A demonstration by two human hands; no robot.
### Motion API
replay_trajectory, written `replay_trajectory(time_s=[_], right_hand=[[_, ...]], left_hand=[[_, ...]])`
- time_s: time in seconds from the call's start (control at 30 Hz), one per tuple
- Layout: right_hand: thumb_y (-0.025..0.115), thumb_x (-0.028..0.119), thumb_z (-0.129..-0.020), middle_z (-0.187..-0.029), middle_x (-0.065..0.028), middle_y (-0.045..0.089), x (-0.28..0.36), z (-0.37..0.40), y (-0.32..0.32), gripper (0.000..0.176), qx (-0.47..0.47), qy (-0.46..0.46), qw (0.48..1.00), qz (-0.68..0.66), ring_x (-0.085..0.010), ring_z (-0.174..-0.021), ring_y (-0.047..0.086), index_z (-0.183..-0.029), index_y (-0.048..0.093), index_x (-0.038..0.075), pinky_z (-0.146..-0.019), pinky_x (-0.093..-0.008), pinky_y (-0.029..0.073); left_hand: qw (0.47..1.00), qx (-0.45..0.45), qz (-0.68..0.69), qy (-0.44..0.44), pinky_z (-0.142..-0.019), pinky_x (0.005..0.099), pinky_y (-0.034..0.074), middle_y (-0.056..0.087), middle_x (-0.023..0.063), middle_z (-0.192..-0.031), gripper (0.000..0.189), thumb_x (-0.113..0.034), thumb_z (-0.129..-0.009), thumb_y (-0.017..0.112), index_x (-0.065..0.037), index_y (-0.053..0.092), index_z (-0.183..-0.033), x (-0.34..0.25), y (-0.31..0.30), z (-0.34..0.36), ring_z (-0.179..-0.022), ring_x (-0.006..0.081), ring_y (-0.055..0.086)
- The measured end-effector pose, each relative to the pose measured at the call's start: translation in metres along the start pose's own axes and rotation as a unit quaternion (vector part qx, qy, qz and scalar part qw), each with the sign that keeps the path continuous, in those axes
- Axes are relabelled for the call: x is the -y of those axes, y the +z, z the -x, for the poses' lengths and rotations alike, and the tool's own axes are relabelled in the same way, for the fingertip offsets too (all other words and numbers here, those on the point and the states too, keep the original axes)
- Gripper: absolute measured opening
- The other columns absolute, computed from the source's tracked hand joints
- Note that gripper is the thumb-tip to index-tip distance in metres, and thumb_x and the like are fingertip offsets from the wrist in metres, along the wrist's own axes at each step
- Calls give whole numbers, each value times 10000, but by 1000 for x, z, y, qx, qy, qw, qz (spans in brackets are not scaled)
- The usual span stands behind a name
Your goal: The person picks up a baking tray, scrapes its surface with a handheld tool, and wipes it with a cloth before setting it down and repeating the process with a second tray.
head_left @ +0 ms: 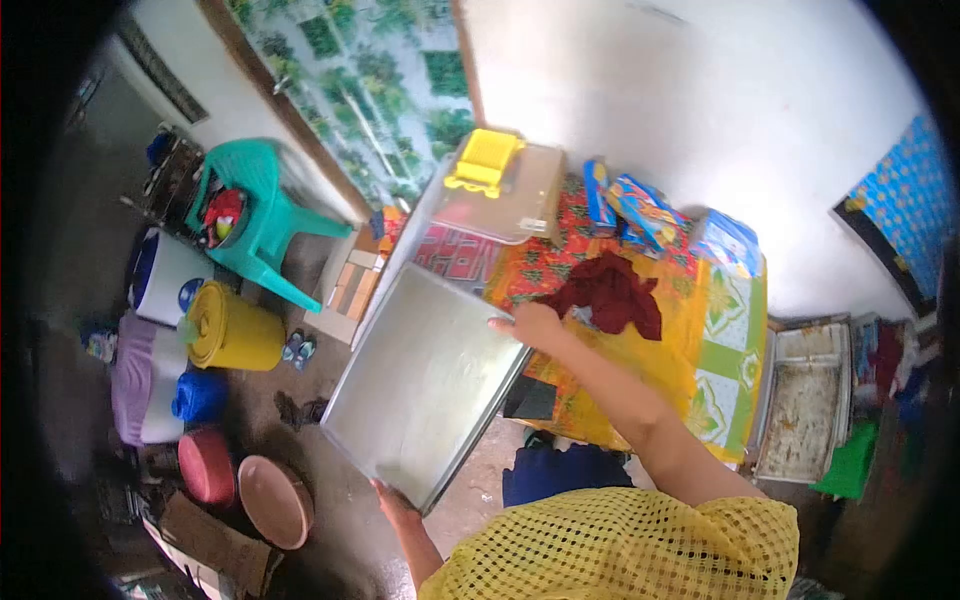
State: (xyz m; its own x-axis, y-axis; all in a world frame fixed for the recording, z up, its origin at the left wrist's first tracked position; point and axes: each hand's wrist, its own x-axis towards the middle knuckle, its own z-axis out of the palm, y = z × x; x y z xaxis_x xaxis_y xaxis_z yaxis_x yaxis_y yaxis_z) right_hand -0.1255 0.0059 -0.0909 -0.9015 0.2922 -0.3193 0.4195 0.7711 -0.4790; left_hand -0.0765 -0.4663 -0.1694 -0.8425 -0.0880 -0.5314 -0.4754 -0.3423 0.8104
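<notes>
From the head camera, a big metal tray hangs in the air just beside the table, tipped to one side. It is wide, so it likely needs two hands on far-apart sides to stay steady. The right hand pinches the edge nearest the table, fingers closed over the rim. The left hand is closed on the corner farthest from the table. A dark red cloth lies on the table, near the right hand.
</notes>
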Motion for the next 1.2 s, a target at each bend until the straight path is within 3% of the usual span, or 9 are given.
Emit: replay_trajectory(time_s=[0.1, 0.2, 0.3, 0.4, 0.53, 0.63, 0.73, 0.9, 1.2], right_hand=[[364, 685, -861, -817, -244, 645, -6, 65, 2, 798, -102, 1, 992, -68, -397, -814, 623, -811, 661, -55, -752, -472, 477], [376, 613, -900, -802, -258, 632, -35, 114, 7, 733, -53, 67, 992, -97, -407, -799, 613, -818, 654, -60, -752, -475, 470], [367, 581, -916, -763, -259, 620, -63, 174, 3, 696, -156, 75, 967, -185, -415, -770, 611, -810, 660, -40, -724, -483, 472], [371, 553, -924, -758, -248, 613, -106, 230, -2, 648, -176, 156, 952, -195, -419, -751, 601, -780, 651, -13, -689, -484, 456], [376, 546, -926, -784, -253, 605, -167, 313, -15, 627, -226, 217, 924, -220, -411, -780, 593, -771, 624, -9, -686, -469, 446], [417, 510, -935, -674, -236, 575, -214, 380, -26, 595, -346, 187, 888, -239, -371, -645, 577, -745, 600, -23, -601, -426, 429], [374, 508, -944, -785, -260, 601, -255, 453, -44, 589, -334, 232, 875, -261, -439, -773, 574, -795, 608, -11, -680, -472, 440], [365, 456, -964, -839, -263, 608, -320, 552, -47, 540, -382, 258, 845, -270, -445, -819, 577, -894, 618, -15, -709, -469, 445], [363, 377, -975, -967, -264, 610, -387, 631, -29, 482, -459, 319, 768, -314, -438, -926, 564, -967, 608, -37, -811, -454, 439]], left_hand=[[995, -61, 16, -75, -1056, 419, 319, 371, 118, -1433, 776, -600, -889, 471, -22, 347, -1392, -10, 4, 48, -1297, 291, 371], [995, -67, -14, -67, -1040, 420, 339, 397, 121, -1411, 774, -610, -878, 484, -45, 357, -1391, -7, 5, 80, -1271, 292, 401], [999, -25, 6, -48, -998, 412, 386, 461, 113, -1347, 752, -596, -876, 505, -37, 394, -1366, -1, 22, 110, -1210, 288, 460], [998, 52, -18, -19, -955, 399, 425, 520, 108, -1267, 729, -571, -875, 532, -15, 431, -1336, 13, 40, 128, -1140, 277, 513], [996, 77, -39, -3, -938, 384, 435, 534, 122, -1237, 717, -546, -872, 558, 19, 456, -1301, 42, 78, 166, -1115, 256, 530], [993, 95, -67, -1, -945, 385, 427, 530, 128, -1242, 716, -541, -864, 574, 23, 464, -1290, 62, 112, 219, -1120, 248, 527], [988, 125, -88, 16, -948, 387, 421, 529, 125, -1244, 711, -541, -863, 576, 21, 468, -1285, 94, 137, 274, -1114, 246, 529], [973, 200, -112, 7, -959, 365, 404, 548, 87, -1243, 688, -553, -879, 537, -9, 477, -1296, 127, 178, 350, -1121, 227, 525], [949, 279, -147, -11, -937, 350, 418, 565, 82, -1191, 577, -476, -896, 559, -27, 503, -1254, 164, 248, 403, -1091, 218, 537]])
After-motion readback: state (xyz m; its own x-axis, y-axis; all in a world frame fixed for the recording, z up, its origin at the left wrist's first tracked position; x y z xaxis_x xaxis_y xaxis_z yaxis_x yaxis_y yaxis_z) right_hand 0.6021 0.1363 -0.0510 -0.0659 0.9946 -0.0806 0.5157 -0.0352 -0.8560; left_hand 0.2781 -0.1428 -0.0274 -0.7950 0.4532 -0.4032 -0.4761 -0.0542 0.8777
